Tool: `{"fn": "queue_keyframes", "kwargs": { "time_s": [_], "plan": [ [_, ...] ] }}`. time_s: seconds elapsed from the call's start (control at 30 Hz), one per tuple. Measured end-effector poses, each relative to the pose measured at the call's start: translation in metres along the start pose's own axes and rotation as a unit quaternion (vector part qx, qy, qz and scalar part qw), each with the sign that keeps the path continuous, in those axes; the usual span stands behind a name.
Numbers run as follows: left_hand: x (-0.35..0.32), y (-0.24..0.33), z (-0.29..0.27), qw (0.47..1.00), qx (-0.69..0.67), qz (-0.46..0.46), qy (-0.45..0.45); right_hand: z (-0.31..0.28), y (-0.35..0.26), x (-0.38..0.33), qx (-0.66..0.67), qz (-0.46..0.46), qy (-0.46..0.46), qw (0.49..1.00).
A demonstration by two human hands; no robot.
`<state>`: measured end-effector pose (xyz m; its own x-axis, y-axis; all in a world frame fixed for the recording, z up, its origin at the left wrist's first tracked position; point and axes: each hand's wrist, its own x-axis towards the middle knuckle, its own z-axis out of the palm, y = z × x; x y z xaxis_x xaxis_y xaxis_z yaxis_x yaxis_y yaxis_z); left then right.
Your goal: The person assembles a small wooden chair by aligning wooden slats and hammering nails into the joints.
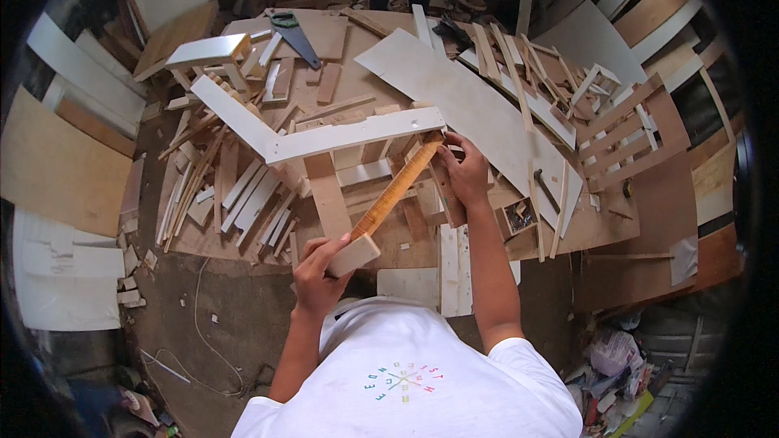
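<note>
Your left hand [318, 269] is closed around the near end of the wooden try square [388, 201], fingers wrapped on its pale stock. The orange-brown blade runs diagonally up and away from that hand toward your right hand [464, 169]. Right hand is curled over the far end of the blade, fingers pressing it where it meets the white L-shaped frame [324, 139]; can't tell whether it's pinching or just pressing. The frame's long arm lies just beyond both hands, its other arm angling up-left. Small open wooden box [518, 217] of bits sits just right of your right forearm. Hammer [545, 188] lies further right. Handsaw [294, 35] is well beyond the hands, top of the bench [604, 231].
</note>
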<state>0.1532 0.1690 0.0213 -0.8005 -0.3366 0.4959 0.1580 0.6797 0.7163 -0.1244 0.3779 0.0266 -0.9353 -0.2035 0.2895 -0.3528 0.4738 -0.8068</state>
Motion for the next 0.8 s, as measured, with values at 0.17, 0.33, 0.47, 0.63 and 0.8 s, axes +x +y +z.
{"fn": "queue_keyframes", "kwargs": {
  "time_s": [0.17,0.33,0.47,0.63,0.8],
  "plan": [
    [-0.004,-0.005,-0.006,1.0,-0.015,-0.008,0.015,0.002,0.0,0.005,-0.034,-0.038,0.014,0.999],
    [0.003,-0.015,-0.009,1.0,-0.006,-0.022,0.007,0.004,0.003,0.005,-0.038,-0.055,0.026,0.997],
    [0.006,-0.009,-0.012,0.999,0.015,-0.041,0.018,0.004,-0.002,0.003,-0.045,-0.034,0.033,0.998],
    [0.004,-0.015,-0.009,0.998,0.031,-0.05,0.022,0.003,0.007,0.003,-0.06,-0.056,0.041,0.996],
    [-0.009,-0.012,-0.005,0.995,0.012,-0.086,0.044,0.003,0.003,0.0,-0.054,-0.064,0.029,0.996]
  ]
}}
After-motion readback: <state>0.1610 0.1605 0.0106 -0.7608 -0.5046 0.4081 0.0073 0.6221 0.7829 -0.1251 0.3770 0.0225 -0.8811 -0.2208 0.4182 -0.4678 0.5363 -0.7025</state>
